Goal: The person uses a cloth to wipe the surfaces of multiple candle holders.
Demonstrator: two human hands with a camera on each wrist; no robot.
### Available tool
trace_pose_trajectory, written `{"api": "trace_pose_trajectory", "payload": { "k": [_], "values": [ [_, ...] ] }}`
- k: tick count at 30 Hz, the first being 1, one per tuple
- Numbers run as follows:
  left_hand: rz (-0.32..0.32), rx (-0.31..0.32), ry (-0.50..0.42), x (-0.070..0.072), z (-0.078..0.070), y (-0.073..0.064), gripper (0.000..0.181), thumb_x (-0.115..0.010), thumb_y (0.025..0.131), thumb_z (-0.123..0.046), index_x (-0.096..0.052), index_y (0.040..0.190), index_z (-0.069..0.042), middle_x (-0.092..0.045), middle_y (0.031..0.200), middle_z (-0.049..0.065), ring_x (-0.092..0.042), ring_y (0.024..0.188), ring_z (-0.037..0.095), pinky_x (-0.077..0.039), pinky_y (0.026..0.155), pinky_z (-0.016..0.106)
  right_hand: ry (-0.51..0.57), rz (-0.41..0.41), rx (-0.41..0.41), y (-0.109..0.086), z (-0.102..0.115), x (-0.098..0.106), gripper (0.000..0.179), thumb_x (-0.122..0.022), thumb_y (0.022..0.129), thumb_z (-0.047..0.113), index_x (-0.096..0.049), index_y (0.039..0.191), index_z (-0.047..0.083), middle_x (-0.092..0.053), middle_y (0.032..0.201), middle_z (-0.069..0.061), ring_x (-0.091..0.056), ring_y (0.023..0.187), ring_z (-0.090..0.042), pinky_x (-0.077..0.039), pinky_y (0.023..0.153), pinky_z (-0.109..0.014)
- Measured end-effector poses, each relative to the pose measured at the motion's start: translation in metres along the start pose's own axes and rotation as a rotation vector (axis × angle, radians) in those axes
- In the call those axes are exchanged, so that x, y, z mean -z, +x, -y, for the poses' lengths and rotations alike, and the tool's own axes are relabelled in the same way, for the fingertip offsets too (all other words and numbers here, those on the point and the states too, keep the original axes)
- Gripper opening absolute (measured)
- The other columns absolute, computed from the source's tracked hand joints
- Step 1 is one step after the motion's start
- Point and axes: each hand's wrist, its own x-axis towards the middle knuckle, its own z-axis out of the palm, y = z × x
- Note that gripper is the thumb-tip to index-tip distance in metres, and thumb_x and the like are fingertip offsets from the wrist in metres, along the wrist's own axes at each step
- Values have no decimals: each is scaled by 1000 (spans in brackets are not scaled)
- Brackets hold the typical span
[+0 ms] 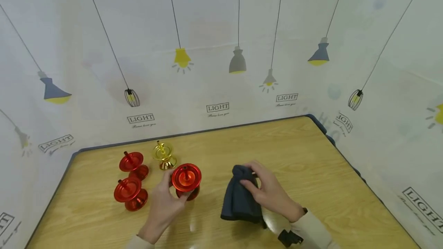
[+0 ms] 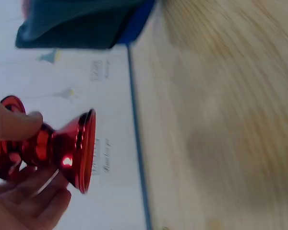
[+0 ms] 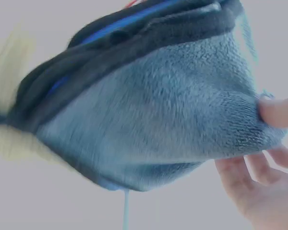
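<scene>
My left hand point(image 1: 165, 199) grips a shiny red candle holder point(image 1: 187, 178) by its narrow middle, its dish facing up. In the left wrist view the thumb and fingers lie round the waist of this red holder point(image 2: 69, 151). To the right, my right hand point(image 1: 268, 191) pinches a folded dark blue cloth point(image 1: 240, 199) near its top, and the cloth hangs down over the table. The right wrist view shows its fuzzy surface and dark bound edge, with the thumb point(image 3: 278, 112) pressed on one end of the cloth. A gap separates cloth and holder.
Two more red candle holders, one farther back point(image 1: 133, 164) and one nearer point(image 1: 130, 193), stand left of my left hand. Behind it is a gold candle holder point(image 1: 164, 155). The wooden table point(image 1: 277, 145) has a blue-grey edge against white walls printed with lamps.
</scene>
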Motion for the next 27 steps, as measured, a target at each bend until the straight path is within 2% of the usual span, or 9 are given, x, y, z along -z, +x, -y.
{"api": "trace_pose_trajectory", "payload": {
  "k": [3, 6, 8, 11, 16, 19, 22, 27],
  "values": [
    [13, -137, -37, 3, -17, 1, 63, -86, 61, 6, -63, 118, -3, -73, 107, 5, -71, 98, 21, -58, 84, 37, 208, -39, -28, 4, 16, 3, 29, -66, 97, 4, -61, 125, 9, -65, 115, -8, -65, 102, -11, -58, 81, -28],
    [50, -244, -86, 8, -31, 2, 58, -85, 65, 3, -64, 118, -4, -70, 106, 2, -68, 99, 18, -53, 88, 25, 357, -46, -83, 5, 30, 5, 29, -65, 98, 4, -59, 127, 5, -63, 120, -13, -64, 109, -11, -57, 90, -27],
    [75, -283, -111, 13, -38, 3, 54, -83, 68, 2, -63, 118, -6, -68, 105, 0, -66, 97, 15, -49, 89, 18, 408, -63, -106, 5, 38, 7, 30, -65, 98, 3, -58, 127, 3, -62, 123, -14, -63, 114, -11, -56, 93, -25],
    [100, -345, -148, 21, -50, 5, 52, -78, 72, 4, -63, 121, -6, -66, 107, 1, -63, 94, 14, -47, 87, 15, 451, -72, -104, 5, 46, 13, 31, -65, 97, 0, -57, 126, 2, -60, 123, -13, -62, 116, -11, -56, 94, -25],
    [138, -440, -113, 26, -68, 7, 44, -75, 79, -1, -62, 121, -6, -63, 111, 4, -59, 89, 10, -51, 78, 16, 516, -41, -43, 4, 53, 20, 33, -65, 95, -4, -58, 126, 3, -61, 123, -9, -64, 117, -15, -57, 95, -33],
    [153, -464, -68, 24, -75, 7, 31, -73, 91, -13, -63, 120, -6, -63, 110, 3, -58, 88, 10, -53, 75, 21, 528, -42, 0, 3, 54, 21, 35, -66, 94, -7, -58, 126, 2, -62, 123, -5, -64, 118, -16, -57, 96, -36],
    [140, -475, -27, 21, -79, 6, 30, -64, 101, -28, -64, 121, -6, -64, 110, 3, -59, 90, 13, -54, 78, 31, 539, -57, 31, 2, 53, 20, 35, -67, 92, -9, -58, 125, 0, -62, 123, -3, -63, 118, -16, -58, 95, -36],
    [109, -506, 19, 19, -81, 3, 39, -53, 104, -39, -65, 124, -7, -65, 115, 4, -64, 96, 16, -53, 87, 40, 620, -79, 53, 0, 54, 16, 34, -65, 92, -12, -56, 124, -7, -63, 123, -3, -65, 117, -16, -58, 93, -33]
  ]
}}
